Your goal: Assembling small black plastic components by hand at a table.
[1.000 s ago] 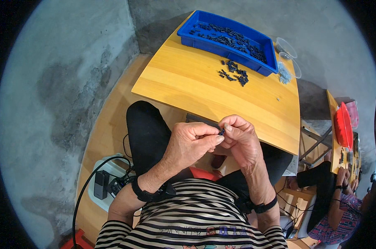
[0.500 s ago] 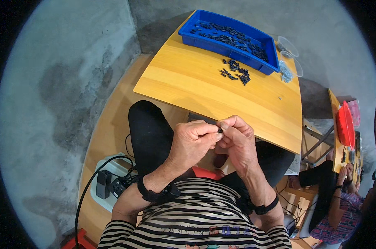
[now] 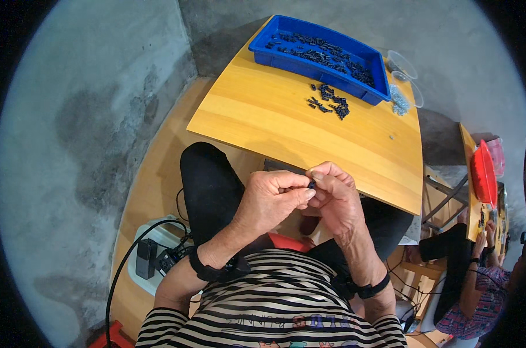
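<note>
A small black part (image 3: 312, 184) is pinched between the fingertips of both hands, just off the near edge of the table. My left hand (image 3: 273, 194) closes thumb and finger on it from the left; my right hand (image 3: 336, 194) grips it from the right. Most of the part is covered by fingers, so its exact kind does not show. Beyond the hands, a loose pile of small black pieces (image 3: 339, 107) lies on the yellow wooden table (image 3: 263, 124). Behind the pile stands a blue tray (image 3: 324, 74) holding many more such black pieces.
Clear plastic cups lie at the table's far right, one with small translucent bits (image 3: 399, 102) in it. At right, another person (image 3: 472, 296) sits by a second table with a red basin (image 3: 484, 175). A black cable (image 3: 117, 277) and a pale stool (image 3: 151, 285) are at lower left.
Both hands have shifted very slightly to the right, and more of the dark part shows between the fingertips. At the other table, the person's hands have moved a little.
</note>
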`<control>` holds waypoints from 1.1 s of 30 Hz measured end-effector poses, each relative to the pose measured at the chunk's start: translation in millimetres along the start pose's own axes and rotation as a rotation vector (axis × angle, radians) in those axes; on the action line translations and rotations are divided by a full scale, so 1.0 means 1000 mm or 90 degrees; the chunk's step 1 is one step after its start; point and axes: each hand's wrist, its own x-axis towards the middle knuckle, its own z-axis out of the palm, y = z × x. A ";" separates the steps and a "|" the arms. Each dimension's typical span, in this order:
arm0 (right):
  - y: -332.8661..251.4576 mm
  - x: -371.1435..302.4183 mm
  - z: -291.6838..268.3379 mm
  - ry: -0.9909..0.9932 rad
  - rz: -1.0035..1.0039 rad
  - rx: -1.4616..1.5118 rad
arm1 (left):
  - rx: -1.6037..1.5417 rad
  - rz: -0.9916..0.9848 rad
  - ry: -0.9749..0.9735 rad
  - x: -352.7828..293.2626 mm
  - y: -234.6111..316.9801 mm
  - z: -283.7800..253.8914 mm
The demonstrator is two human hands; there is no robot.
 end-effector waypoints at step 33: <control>-0.027 0.061 -0.052 0.119 -0.198 -0.442 | 0.489 0.410 0.055 0.103 -0.047 0.018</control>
